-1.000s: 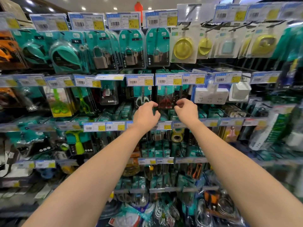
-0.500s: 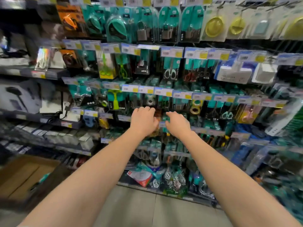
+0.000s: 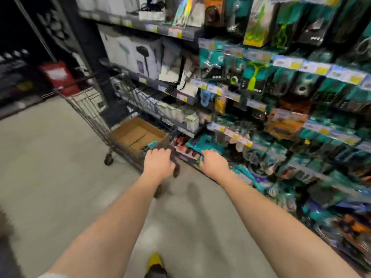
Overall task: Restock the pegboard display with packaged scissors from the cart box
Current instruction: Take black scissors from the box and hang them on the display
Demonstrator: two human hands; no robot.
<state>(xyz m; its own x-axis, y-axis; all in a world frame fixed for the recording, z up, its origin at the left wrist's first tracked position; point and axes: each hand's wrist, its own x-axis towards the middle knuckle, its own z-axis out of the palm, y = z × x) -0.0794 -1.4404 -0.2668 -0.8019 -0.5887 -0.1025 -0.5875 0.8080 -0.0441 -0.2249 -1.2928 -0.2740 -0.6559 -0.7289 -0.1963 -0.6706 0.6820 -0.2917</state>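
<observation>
My view is blurred by motion. A brown cardboard box (image 3: 138,135) sits in a wire shopping cart (image 3: 88,105) at centre left, with a teal package (image 3: 151,145) showing at its near corner. My left hand (image 3: 158,163) hovers palm down at the cart's near end, just short of the box, with loose fingers and nothing in it. My right hand (image 3: 214,163) is stretched out beside it, in front of the lowest shelf goods, also holding nothing. The pegboard display (image 3: 281,97) of teal packaged goods fills the right side.
Grey shelves (image 3: 152,81) with white boxed goods stand behind the cart. A red sign (image 3: 58,75) is at the far left. Pale bare floor (image 3: 50,167) spreads left of the cart and under my arms. My yellow shoe tip (image 3: 154,259) shows at the bottom.
My view has swung left and down from the pegboard to the cart. Both hands have left the scissors hooks and dropped towards the cart box, empty.
</observation>
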